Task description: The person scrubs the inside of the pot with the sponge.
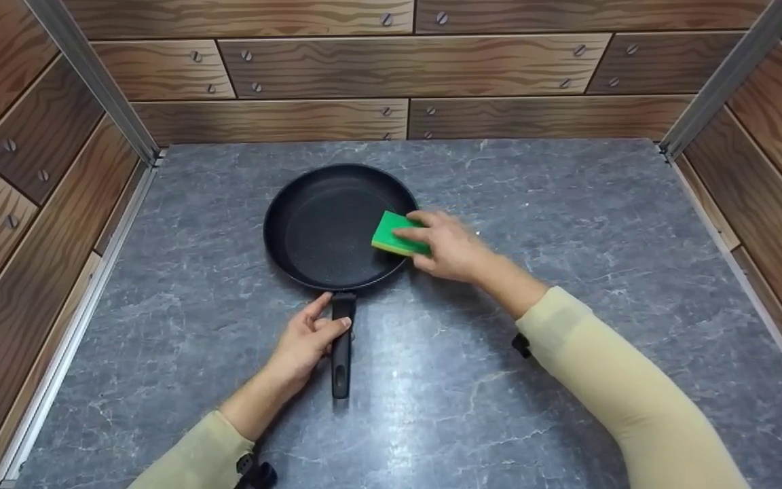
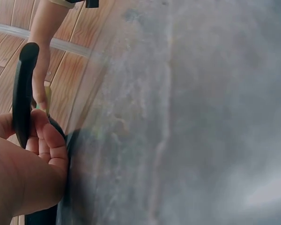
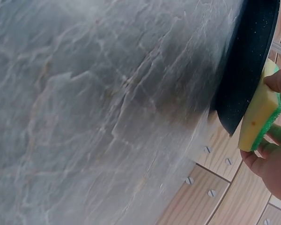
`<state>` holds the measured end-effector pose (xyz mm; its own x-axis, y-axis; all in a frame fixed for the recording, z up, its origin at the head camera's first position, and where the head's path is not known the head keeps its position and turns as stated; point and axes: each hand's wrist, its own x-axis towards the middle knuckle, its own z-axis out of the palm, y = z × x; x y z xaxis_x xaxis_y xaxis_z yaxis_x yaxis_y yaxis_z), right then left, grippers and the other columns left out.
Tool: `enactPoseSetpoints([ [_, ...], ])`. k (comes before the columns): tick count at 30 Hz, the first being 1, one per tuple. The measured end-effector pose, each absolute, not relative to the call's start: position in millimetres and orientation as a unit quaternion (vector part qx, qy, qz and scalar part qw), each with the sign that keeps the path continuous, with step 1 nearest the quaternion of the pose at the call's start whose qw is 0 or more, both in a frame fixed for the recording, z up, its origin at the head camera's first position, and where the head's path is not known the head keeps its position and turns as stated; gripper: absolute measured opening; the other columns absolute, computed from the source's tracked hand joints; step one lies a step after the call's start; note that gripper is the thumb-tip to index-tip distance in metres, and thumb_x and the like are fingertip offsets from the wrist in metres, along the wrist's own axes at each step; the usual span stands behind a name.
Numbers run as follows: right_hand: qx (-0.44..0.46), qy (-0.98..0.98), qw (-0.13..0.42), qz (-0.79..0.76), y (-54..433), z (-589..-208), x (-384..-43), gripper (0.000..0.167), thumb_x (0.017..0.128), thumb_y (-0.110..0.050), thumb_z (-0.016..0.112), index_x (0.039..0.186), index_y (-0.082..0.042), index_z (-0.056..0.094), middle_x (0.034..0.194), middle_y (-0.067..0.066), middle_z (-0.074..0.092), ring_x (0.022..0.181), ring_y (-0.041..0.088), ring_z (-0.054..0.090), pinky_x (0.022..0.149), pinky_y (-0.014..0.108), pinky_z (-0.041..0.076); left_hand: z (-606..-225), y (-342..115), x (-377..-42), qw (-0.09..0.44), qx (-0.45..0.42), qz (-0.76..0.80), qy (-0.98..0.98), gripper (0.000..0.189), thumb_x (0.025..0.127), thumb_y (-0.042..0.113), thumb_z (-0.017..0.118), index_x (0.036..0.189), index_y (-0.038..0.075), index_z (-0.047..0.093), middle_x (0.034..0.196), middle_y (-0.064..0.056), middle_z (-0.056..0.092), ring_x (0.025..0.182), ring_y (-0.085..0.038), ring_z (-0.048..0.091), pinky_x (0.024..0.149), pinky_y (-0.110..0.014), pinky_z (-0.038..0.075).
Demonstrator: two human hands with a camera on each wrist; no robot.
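Note:
A black frying pan (image 1: 337, 224) sits on the grey marbled table, its handle (image 1: 341, 360) pointing toward the person. My left hand (image 1: 303, 343) grips that handle near the pan's body, thumb on top. In the left wrist view, fingers curl beneath the handle (image 2: 24, 93). My right hand (image 1: 455, 246) holds a sponge (image 1: 391, 231), green on one face and yellow on the other, over the pan's right rim. The right wrist view shows the sponge (image 3: 260, 117) pinched between thumb and fingers, its yellow side toward the pan's edge (image 3: 248, 61).
The grey marbled tabletop (image 1: 567, 204) surrounds the pan. Wood-patterned panels (image 1: 391, 68) stand at the back and on both sides, with metal rails (image 1: 92, 75) at the corners. Dark wrist straps (image 1: 255, 470) show at the sleeves.

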<state>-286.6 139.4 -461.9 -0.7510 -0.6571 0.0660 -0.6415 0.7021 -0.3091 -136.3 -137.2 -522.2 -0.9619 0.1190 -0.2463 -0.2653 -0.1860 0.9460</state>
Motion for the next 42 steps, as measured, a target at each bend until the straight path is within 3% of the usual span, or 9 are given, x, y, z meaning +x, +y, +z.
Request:
enactPoseSetpoints([
  [6, -0.362, 0.920, 0.026, -0.146, 136.0, -463.1, -288.9, 0.055, 0.098, -0.020, 0.067, 0.153, -0.022, 0.061, 0.162, 0.020, 0.044, 0.144, 0.045, 0.044, 0.120, 0.060, 0.033, -523.6, -137.8, -138.0, 0.135, -0.061, 0.776, 0.613, 0.087, 0.100, 0.004, 0.069, 0.167, -0.004, 0.014, 0.083, -0.008, 0.075, 0.067, -0.017, 0.073, 0.062, -0.025, 0.058],
  [10, -0.369, 0.918, 0.026, -0.144, 134.7, -463.6, -290.7, 0.053, 0.099, -0.020, 0.066, 0.151, -0.021, 0.062, 0.161, 0.022, 0.044, 0.144, 0.046, 0.044, 0.120, 0.060, 0.033, -524.5, -138.1, -140.0, 0.137, -0.062, 0.782, 0.605, 0.087, 0.101, 0.003, 0.068, 0.168, -0.003, 0.012, 0.086, -0.014, 0.077, 0.071, -0.024, 0.077, 0.067, -0.033, 0.063],
  [16, -0.379, 0.914, 0.033, -0.141, 131.8, -464.9, -293.0, 0.049, 0.100, -0.018, 0.062, 0.150, -0.019, 0.064, 0.160, 0.023, 0.045, 0.145, 0.045, 0.042, 0.120, 0.060, 0.031, -527.3, -137.0, -141.9, 0.122, -0.050, 0.769, 0.626, 0.088, 0.100, 0.006, 0.070, 0.167, -0.006, 0.014, 0.078, -0.006, 0.076, 0.062, -0.010, 0.067, 0.057, -0.021, 0.051],
  [22, -0.391, 0.911, 0.039, -0.129, 127.1, -462.8, -292.8, 0.047, 0.099, -0.019, 0.061, 0.145, -0.017, 0.069, 0.156, 0.024, 0.049, 0.143, 0.044, 0.043, 0.117, 0.063, 0.031, -528.7, -136.6, -140.0, 0.117, -0.046, 0.760, 0.637, 0.087, 0.100, 0.008, 0.071, 0.167, -0.005, 0.016, 0.077, -0.006, 0.075, 0.056, -0.007, 0.059, 0.051, -0.020, 0.043],
  [42, -0.422, 0.894, 0.084, -0.129, 109.2, -466.1, -283.9, 0.047, 0.101, -0.018, 0.052, 0.145, -0.018, 0.069, 0.154, 0.020, 0.054, 0.139, 0.038, 0.048, 0.114, 0.057, 0.036, -535.8, -139.0, -135.4, 0.123, -0.040, 0.769, 0.626, 0.088, 0.101, 0.008, 0.071, 0.167, -0.004, 0.014, 0.082, -0.012, 0.076, 0.063, -0.010, 0.067, 0.057, -0.021, 0.051],
])
